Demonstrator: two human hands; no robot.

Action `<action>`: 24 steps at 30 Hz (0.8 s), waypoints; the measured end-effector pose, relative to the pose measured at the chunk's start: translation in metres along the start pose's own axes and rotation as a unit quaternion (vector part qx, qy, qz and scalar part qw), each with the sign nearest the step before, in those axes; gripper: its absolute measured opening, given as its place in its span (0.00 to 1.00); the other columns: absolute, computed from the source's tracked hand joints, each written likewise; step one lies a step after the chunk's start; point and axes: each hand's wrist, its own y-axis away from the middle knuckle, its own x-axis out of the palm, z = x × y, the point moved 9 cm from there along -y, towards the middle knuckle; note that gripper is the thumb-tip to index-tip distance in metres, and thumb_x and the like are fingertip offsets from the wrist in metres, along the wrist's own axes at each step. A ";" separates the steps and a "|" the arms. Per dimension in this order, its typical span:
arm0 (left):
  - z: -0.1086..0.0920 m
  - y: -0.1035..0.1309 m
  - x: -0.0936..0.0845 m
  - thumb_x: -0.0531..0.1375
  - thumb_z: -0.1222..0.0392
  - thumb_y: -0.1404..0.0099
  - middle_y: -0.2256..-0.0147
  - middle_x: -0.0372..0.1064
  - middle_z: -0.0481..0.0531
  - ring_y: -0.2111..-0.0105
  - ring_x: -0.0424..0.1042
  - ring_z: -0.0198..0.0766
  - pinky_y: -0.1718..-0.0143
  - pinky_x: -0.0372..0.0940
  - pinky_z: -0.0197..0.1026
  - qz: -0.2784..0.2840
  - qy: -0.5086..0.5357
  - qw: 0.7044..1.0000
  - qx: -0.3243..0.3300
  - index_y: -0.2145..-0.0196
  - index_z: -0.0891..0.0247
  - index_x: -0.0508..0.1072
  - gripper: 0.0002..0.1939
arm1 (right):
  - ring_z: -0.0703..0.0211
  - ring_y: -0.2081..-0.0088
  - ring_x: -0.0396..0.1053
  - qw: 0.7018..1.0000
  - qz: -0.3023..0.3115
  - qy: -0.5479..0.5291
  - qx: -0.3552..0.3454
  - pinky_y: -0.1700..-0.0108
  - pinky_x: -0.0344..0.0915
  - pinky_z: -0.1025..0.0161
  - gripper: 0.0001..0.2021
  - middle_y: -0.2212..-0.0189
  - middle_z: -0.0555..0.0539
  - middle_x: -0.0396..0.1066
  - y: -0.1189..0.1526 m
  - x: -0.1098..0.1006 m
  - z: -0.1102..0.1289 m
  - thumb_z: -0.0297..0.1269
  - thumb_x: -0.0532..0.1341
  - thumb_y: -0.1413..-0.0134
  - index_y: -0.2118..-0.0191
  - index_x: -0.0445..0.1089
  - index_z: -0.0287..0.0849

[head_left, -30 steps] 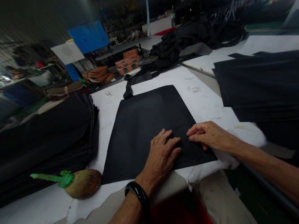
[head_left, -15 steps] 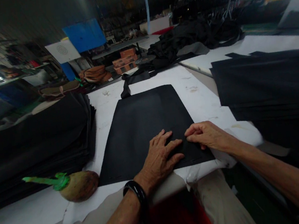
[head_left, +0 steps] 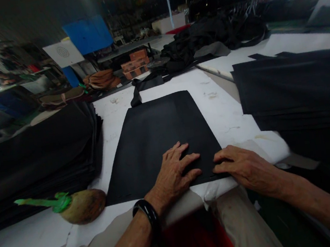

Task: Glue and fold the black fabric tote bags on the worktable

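Observation:
A black sheet [head_left: 151,133], smooth like leather or coated fabric, lies flat on the white-covered table in front of me. My left hand [head_left: 174,171], with a dark bangle at its wrist, rests palm down on the sheet's lower middle, fingers spread. Over the sheet's right edge, close to the near corner, my right hand [head_left: 238,166] is bent, with thumb and forefinger close together at the sheet. Its other fingers are partly hidden. Left of the sheet's near corner lies a brown, rounded object [head_left: 84,206] with green wrapping and a green stem-like end.
Stacks of black sheets lie to the left [head_left: 43,157] and right [head_left: 297,84]. Black strips [head_left: 150,84] lie beyond the sheet, with a heap of black material [head_left: 211,39] behind. Orange-brown boxes [head_left: 135,64] stand farther back. The table's near edge runs just below my hands.
My right hand has moved slightly toward me and to the right along the sheet's edge, lowering its fingers from a raised pinch. The left hand stays spread on the sheet.

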 end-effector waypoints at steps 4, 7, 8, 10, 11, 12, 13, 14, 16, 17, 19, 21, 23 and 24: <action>-0.007 0.001 -0.002 0.57 0.54 0.36 0.42 0.55 0.53 0.39 0.48 0.48 0.43 0.51 0.54 -0.011 -0.007 0.999 0.032 0.48 0.50 0.67 0.17 | 0.56 0.62 0.65 0.998 0.015 0.056 -0.034 0.60 0.65 0.58 0.17 0.60 0.44 0.70 0.004 0.005 0.004 0.22 0.50 0.44 0.57 0.72 0.44; -0.015 0.005 -0.002 0.55 0.59 0.34 0.45 0.61 0.49 0.40 0.51 0.46 0.44 0.52 0.52 -0.007 -0.019 0.997 0.075 0.53 0.49 0.71 0.13 | 0.56 0.61 0.65 0.997 0.017 0.064 -0.036 0.59 0.65 0.57 0.17 0.59 0.44 0.69 0.006 0.006 0.003 0.22 0.51 0.44 0.55 0.71 0.45; -0.018 0.007 -0.001 0.54 0.61 0.34 0.47 0.63 0.49 0.41 0.53 0.44 0.45 0.53 0.51 0.002 -0.021 0.996 0.089 0.54 0.49 0.71 0.13 | 0.55 0.61 0.65 0.997 0.015 0.065 -0.036 0.59 0.64 0.57 0.17 0.58 0.44 0.69 0.007 0.007 0.003 0.22 0.50 0.44 0.55 0.70 0.45; -0.022 0.011 0.002 0.53 0.66 0.34 0.49 0.66 0.48 0.43 0.55 0.42 0.46 0.54 0.48 0.030 -0.021 0.993 0.111 0.54 0.50 0.71 0.15 | 0.54 0.60 0.65 0.997 0.014 0.068 -0.040 0.59 0.64 0.56 0.18 0.58 0.44 0.69 0.009 0.008 0.003 0.21 0.50 0.43 0.54 0.69 0.45; -0.023 0.013 0.003 0.52 0.67 0.34 0.49 0.66 0.47 0.44 0.57 0.41 0.46 0.54 0.47 0.049 -0.023 0.992 0.118 0.52 0.50 0.70 0.17 | 0.54 0.60 0.65 0.997 0.014 0.069 -0.044 0.59 0.64 0.55 0.18 0.58 0.43 0.69 0.009 0.008 0.003 0.21 0.50 0.43 0.54 0.69 0.44; -0.023 0.014 0.005 0.52 0.67 0.34 0.48 0.66 0.47 0.44 0.57 0.41 0.46 0.55 0.47 0.067 -0.029 0.990 0.124 0.50 0.51 0.68 0.17 | 0.54 0.59 0.65 0.996 0.014 0.069 -0.047 0.58 0.64 0.55 0.18 0.57 0.43 0.69 0.010 0.008 0.003 0.22 0.50 0.43 0.53 0.69 0.44; -0.024 0.016 0.006 0.51 0.65 0.33 0.47 0.65 0.47 0.44 0.58 0.42 0.46 0.55 0.47 0.081 -0.039 0.987 0.130 0.49 0.51 0.67 0.17 | 0.54 0.59 0.65 0.996 0.015 0.068 -0.051 0.58 0.64 0.55 0.17 0.57 0.43 0.69 0.010 0.008 0.003 0.22 0.50 0.43 0.53 0.69 0.44; -0.025 0.017 0.007 0.50 0.64 0.32 0.46 0.65 0.48 0.44 0.58 0.43 0.46 0.55 0.48 0.091 -0.052 0.985 0.135 0.48 0.51 0.66 0.17 | 0.54 0.59 0.65 0.996 0.016 0.067 -0.053 0.57 0.64 0.55 0.17 0.57 0.43 0.69 0.011 0.009 0.003 0.22 0.50 0.43 0.53 0.69 0.44; -0.027 0.018 0.006 0.48 0.61 0.31 0.45 0.64 0.49 0.43 0.58 0.44 0.46 0.55 0.50 0.099 -0.073 0.982 0.146 0.47 0.53 0.65 0.16 | 0.55 0.58 0.65 0.997 0.018 0.061 -0.053 0.56 0.64 0.55 0.17 0.57 0.43 0.70 0.011 0.008 0.002 0.23 0.50 0.42 0.53 0.68 0.44; -0.028 0.018 0.006 0.48 0.61 0.30 0.45 0.64 0.49 0.43 0.58 0.45 0.46 0.55 0.50 0.099 -0.078 0.981 0.149 0.47 0.53 0.65 0.16 | 0.55 0.58 0.65 0.997 0.016 0.058 -0.053 0.56 0.64 0.56 0.17 0.57 0.43 0.70 0.012 0.008 0.001 0.23 0.50 0.42 0.53 0.69 0.44; -0.029 0.019 0.005 0.47 0.62 0.30 0.45 0.64 0.50 0.43 0.59 0.44 0.46 0.55 0.50 0.101 -0.077 0.981 0.149 0.47 0.54 0.65 0.17 | 0.56 0.58 0.66 0.997 0.012 0.054 -0.054 0.56 0.65 0.56 0.17 0.57 0.44 0.71 0.013 0.007 0.000 0.22 0.50 0.42 0.53 0.69 0.43; -0.029 0.018 0.005 0.48 0.62 0.30 0.45 0.63 0.50 0.43 0.59 0.44 0.45 0.55 0.49 0.105 -0.070 0.981 0.147 0.46 0.54 0.64 0.17 | 0.56 0.58 0.66 0.997 0.010 0.060 -0.056 0.56 0.65 0.56 0.17 0.56 0.44 0.71 0.013 0.008 0.000 0.22 0.50 0.42 0.53 0.69 0.43; -0.028 0.018 0.005 0.48 0.62 0.31 0.45 0.63 0.51 0.43 0.58 0.44 0.44 0.55 0.50 0.107 -0.066 0.982 0.143 0.46 0.53 0.64 0.17 | 0.56 0.57 0.66 0.996 0.012 0.074 -0.058 0.56 0.66 0.56 0.18 0.55 0.44 0.71 0.014 0.009 0.000 0.22 0.50 0.43 0.52 0.69 0.44; -0.029 0.019 0.004 0.48 0.62 0.31 0.45 0.63 0.51 0.43 0.58 0.44 0.44 0.55 0.50 0.105 -0.065 0.982 0.141 0.46 0.53 0.64 0.17 | 0.56 0.57 0.67 0.995 0.013 0.081 -0.059 0.56 0.66 0.56 0.18 0.55 0.44 0.71 0.014 0.010 0.001 0.22 0.49 0.43 0.52 0.69 0.44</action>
